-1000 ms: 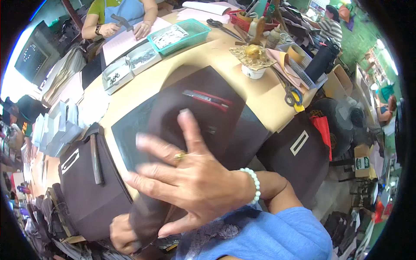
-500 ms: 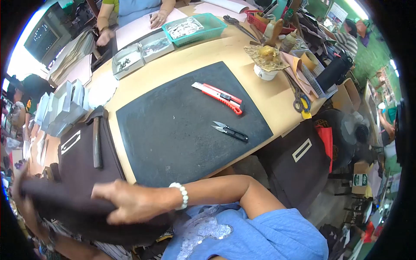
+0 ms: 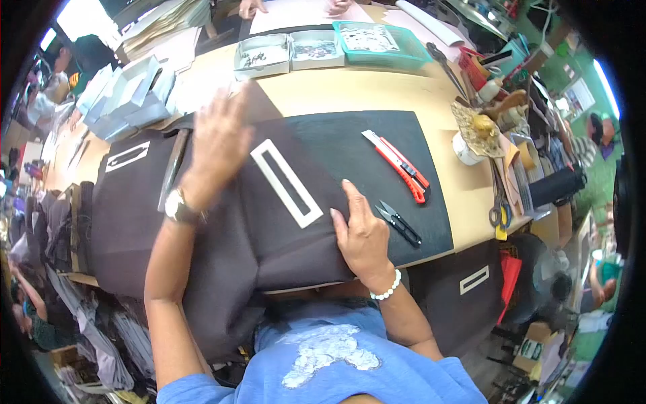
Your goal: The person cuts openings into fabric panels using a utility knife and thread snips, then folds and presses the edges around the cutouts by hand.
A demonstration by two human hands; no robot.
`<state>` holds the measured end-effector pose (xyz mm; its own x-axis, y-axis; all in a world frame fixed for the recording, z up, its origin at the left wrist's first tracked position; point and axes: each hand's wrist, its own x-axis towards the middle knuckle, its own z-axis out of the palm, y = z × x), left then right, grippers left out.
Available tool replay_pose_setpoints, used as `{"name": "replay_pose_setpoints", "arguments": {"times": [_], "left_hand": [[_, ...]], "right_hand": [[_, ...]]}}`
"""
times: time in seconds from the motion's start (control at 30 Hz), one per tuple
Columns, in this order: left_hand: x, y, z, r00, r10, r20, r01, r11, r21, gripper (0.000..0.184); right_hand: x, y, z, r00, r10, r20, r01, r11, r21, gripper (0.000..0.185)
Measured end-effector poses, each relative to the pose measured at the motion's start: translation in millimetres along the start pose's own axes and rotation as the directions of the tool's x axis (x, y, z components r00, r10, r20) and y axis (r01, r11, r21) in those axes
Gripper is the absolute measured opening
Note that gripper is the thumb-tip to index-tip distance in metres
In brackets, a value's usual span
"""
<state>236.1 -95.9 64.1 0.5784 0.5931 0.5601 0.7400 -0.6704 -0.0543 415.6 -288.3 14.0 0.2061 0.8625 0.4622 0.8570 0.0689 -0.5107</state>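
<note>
A dark brown fabric panel [image 3: 289, 252] with a white rectangular frame [image 3: 286, 183] on it lies over the left part of the black cutting mat [image 3: 397, 128]. My left hand [image 3: 221, 145], blurred, is over the panel's far left part with its fingers stretched out. At the panel's right edge, my right hand [image 3: 363, 236] rests with thumb and index finger apart. Just right of it are black thread snips [image 3: 400, 225] and a red utility knife [image 3: 400, 168]. Beside my left wrist a hammer [image 3: 175, 165] lies on more brown fabric [image 3: 121, 222], partly covered.
Grey trays [image 3: 289, 66] and a teal basket [image 3: 417, 59] stand at the far side, near another person's hands [image 3: 252, 8]. A white glue pot [image 3: 468, 149] and scissors [image 3: 498, 212] sit at right. Brown fabric [image 3: 441, 296] hangs below the table's right edge.
The brown panel has come from the lower left onto the mat. My left hand has moved up and across it; my right hand has shifted right to its edge. The view has turned.
</note>
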Motion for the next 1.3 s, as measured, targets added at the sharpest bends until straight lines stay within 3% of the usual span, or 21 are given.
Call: {"name": "replay_pose_setpoints", "arguments": {"times": [0.1, 0.17, 0.23, 0.27, 0.3, 0.37, 0.4, 0.53, 0.57, 0.63, 0.67, 0.77, 0.83, 0.9, 0.93, 0.97, 1.0, 1.1, 1.13, 1.27, 1.3], "left_hand": [[-39.9, 63.5, -33.7, 0.966, 0.108, 0.234, -0.049, 0.968, -0.247, 0.073], [-72.6, 86.1, -38.4, 0.882, 0.152, 0.447, 0.031, 0.927, -0.375, 0.074], [-98.1, 94.4, -37.1, 0.820, 0.155, 0.552, 0.074, 0.926, -0.371, 0.074], [-109.9, 91.8, -30.9, 0.816, 0.141, 0.561, 0.071, 0.938, -0.339, 0.076], [-113.9, 88.2, -30.9, 0.824, 0.141, 0.550, 0.029, 0.957, -0.289, 0.078], [-116.0, 80.9, -32.3, 0.830, 0.088, 0.551, 0.113, 0.940, -0.322, 0.079], [-114.8, 76.5, -33.2, 0.838, 0.086, 0.539, 0.118, 0.936, -0.332, 0.079], [-110.1, 59.5, -36.2, 0.859, 0.017, 0.511, 0.117, 0.966, -0.229, 0.075], [-111.9, 52.4, -36.8, 0.856, -0.004, 0.518, 0.128, 0.971, -0.203, 0.074], [-122.7, 38.2, -40.8, 0.839, -0.044, 0.543, 0.155, 0.975, -0.159, 0.072], [-128.2, 29.9, -46.8, 0.828, -0.119, 0.548, 0.218, 0.968, -0.120, 0.073], [-149.4, 2.4, -67.8, 0.807, -0.364, 0.465, 0.351, 0.929, 0.118, 0.072], [-180.6, -11.4, -69.3, 0.751, -0.562, 0.347, 0.499, 0.827, 0.260, 0.071], [-206.8, -8.5, -67.2, 0.691, -0.667, 0.279, 0.617, 0.745, 0.252, 0.057], [-220.0, -7.1, -62.7, 0.681, -0.684, 0.261, 0.650, 0.729, 0.214, 0.051], [-226.3, -6.0, -58.7, 0.669, -0.703, 0.242, 0.683, 0.710, 0.174, 0.046], [-227.3, -3.3, -55.7, 0.799, -0.598, 0.062, 0.592, 0.801, 0.092, 0.028], [-208.2, -5.5, -62.1, 0.848, -0.518, -0.110, 0.523, 0.852, 0.018, 0.020], [-185.4, -10.3, -70.6, 0.882, -0.416, -0.222, 0.423, 0.906, -0.021, 0.020], [-124.8, -62.7, -98.0, 0.950, -0.027, -0.310, 0.109, 0.963, 0.248, 0.032], [-116.3, -74.2, -99.4, 0.960, -0.032, -0.280, 0.111, 0.956, 0.270, 0.031]], "right_hand": [[-2.5, 9.5, -0.2, 0.999, 0.026, 0.026, -0.024, 0.997, -0.075, 0.051], [-3.4, 8.1, -3.3, 0.999, 0.031, 0.028, -0.030, 0.999, -0.030, 0.053], [-4.2, 9.7, -13.6, 0.999, 0.038, 0.030, -0.040, 0.998, 0.040, 0.053], [-5.0, 4.2, -30.0, 0.955, 0.217, 0.205, -0.247, 0.959, 0.138, 0.055], [-8.7, 6.8, -39.9, 0.940, 0.201, 0.276, -0.269, 0.934, 0.237, 0.055], [-16.1, 10.8, -57.0, 0.902, 0.153, 0.404, -0.330, 0.848, 0.415, 0.057], [-16.7, 1.8, -70.2, 0.757, 0.273, 0.594, -0.593, 0.670, 0.447, 0.058], [-29.8, -7.4, -84.0, 0.878, 0.274, 0.393, -0.479, 0.509, 0.715, 0.055], [-31.1, -7.9, -81.4, 0.916, 0.330, 0.228, -0.378, 0.521, 0.765, 0.049], [-26.0, 1.0, -88.2, 0.937, 0.331, 0.115, -0.346, 0.828, 0.441, 0.041], [-24.4, 9.8, -79.8, 0.938, 0.333, 0.095, -0.337, 0.816, 0.470, 0.033], [-41.4, 32.2, -66.0, 0.933, 0.308, 0.187, -0.358, 0.853, 0.380, 0.030], [-45.5, 33.4, -57.7, 0.952, 0.279, 0.129, -0.306, 0.893, 0.330, 0.027], [-44.7, 26.1, -51.3, 0.953, 0.299, 0.045, -0.298, 0.901, 0.317, 0.028], [-43.1, 23.3, -55.8, 0.910, 0.391, 0.135, -0.413, 0.874, 0.256, 0.033], [-40.1, 21.3, -56.3, 0.910, 0.394, 0.127, -0.414, 0.878, 0.239, 0.035], [-37.4, 19.3, -55.2, 0.910, 0.395, 0.123, -0.413, 0.883, 0.224, 0.037], [-41.0, 19.8, -48.3, 0.928, 0.364, 0.081, -0.373, 0.907, 0.197, 0.041], [-43.2, 21.8, -46.6, 0.936, 0.347, 0.060, -0.352, 0.917, 0.189, 0.042], [-44.9, 21.8, -39.7, 0.971, 0.237, -0.011, -0.236, 0.970, 0.053, 0.045], [-46.0, 21.1, -38.3, 0.977, 0.209, -0.038, -0.209, 0.978, 0.017, 0.046]]}}
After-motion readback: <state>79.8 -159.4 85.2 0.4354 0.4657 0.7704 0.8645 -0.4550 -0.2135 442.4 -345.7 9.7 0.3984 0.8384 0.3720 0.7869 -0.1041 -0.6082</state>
